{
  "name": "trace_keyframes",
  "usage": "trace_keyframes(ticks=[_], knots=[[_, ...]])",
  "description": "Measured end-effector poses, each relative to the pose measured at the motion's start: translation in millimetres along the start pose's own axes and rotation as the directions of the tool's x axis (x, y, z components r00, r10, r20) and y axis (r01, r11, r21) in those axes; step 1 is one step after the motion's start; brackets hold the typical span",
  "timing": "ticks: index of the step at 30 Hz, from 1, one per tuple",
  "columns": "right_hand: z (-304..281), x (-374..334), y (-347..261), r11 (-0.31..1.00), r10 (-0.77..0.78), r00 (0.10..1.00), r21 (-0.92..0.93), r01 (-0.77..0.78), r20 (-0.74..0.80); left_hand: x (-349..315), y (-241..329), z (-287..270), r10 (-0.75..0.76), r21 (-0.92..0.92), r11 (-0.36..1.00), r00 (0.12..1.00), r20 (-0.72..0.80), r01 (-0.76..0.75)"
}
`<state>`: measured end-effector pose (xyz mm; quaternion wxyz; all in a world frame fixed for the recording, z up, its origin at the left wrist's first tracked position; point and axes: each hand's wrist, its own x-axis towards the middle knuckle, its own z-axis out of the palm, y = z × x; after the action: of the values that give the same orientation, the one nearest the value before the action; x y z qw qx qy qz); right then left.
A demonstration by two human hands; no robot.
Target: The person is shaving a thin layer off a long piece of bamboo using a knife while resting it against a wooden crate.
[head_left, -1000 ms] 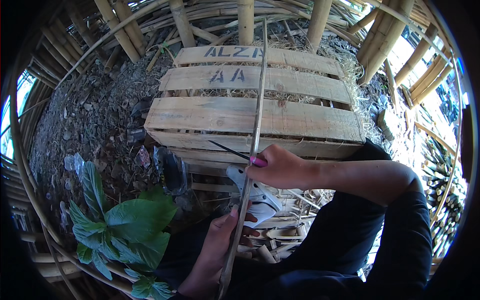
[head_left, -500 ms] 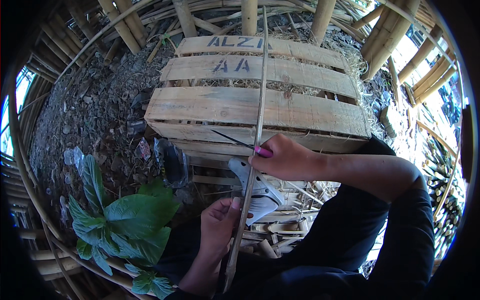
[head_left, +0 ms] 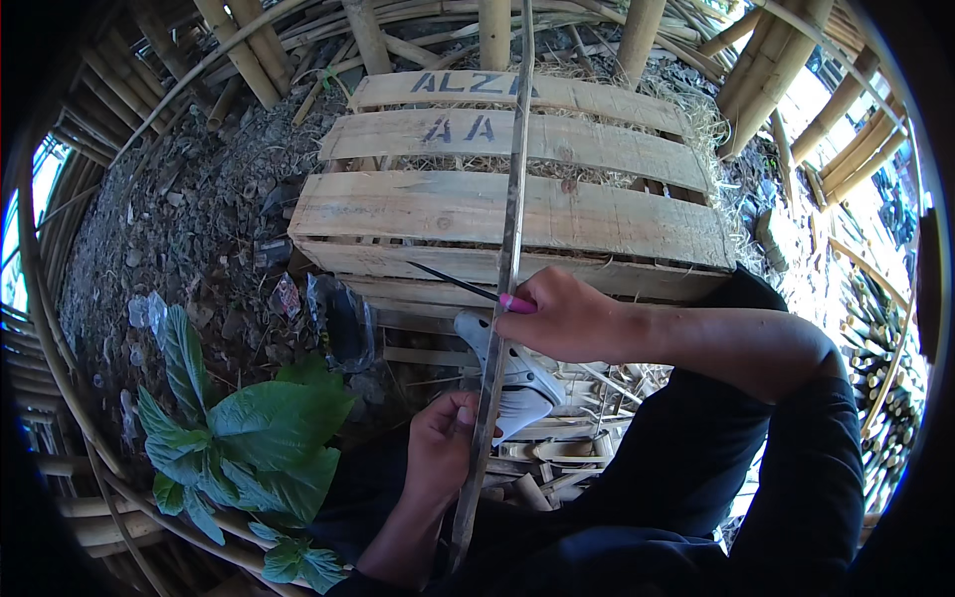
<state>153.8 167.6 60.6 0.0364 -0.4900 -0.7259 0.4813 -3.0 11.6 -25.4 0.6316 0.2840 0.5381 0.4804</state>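
A long, thin bamboo strip [head_left: 516, 189] runs from the top of the view down toward my lap, crossing in front of a slatted wooden crate [head_left: 418, 211]. My right hand [head_left: 565, 316] is closed around the pink handle of a knife [head_left: 453, 282], its narrow dark blade pointing left across the strip. That hand also touches the strip at its right side. Lower down, my left hand [head_left: 438, 453] has its fingers curled against the strip's left side, gripping it; part of the fingers is hidden behind it. Below the crate shows a grey-white clog [head_left: 537, 383] on my foot.
A broad-leaved green plant [head_left: 269, 423] grows at the lower left. Litter and a dark plastic bottle [head_left: 343, 323] lie on the dirt left of the crate. Bamboo posts [head_left: 494, 38] stand behind it, and a stack of cut bamboo [head_left: 880, 383] lies at the right.
The strip has turned a little, showing a darker face, and its upper end has shifted slightly left. The knife has moved slightly left. My left thumb has bent inward.
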Motion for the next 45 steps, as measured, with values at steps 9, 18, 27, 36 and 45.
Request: trace_keyframes(ticks=[9,18,27,36,45], knots=[[7,-4,-4,0.995,0.065,0.998,0.084,-0.063,-0.02,-6,2,2,0.086,-0.03,0.996,0.996,-0.001,-0.086],[5,-6,-12,0.926,0.124,0.987,0.346,-0.154,0.107,-5,0,2,0.243,0.016,0.97,0.97,0.024,-0.243],[-60,1,-9,0.9,0.095,0.959,0.434,0.032,-0.267,-13,0,-23,0.361,0.04,0.931,0.931,0.059,-0.364],[-45,3,5,0.947,0.109,0.965,0.321,-0.027,-0.24,20,12,-25,0.31,-0.14,0.936,0.945,-0.1,-0.322],[-40,18,17,0.998,0.018,0.95,0.059,0.001,-0.311,10,14,-20,0.044,0.042,0.996,0.833,0.552,-0.081]])
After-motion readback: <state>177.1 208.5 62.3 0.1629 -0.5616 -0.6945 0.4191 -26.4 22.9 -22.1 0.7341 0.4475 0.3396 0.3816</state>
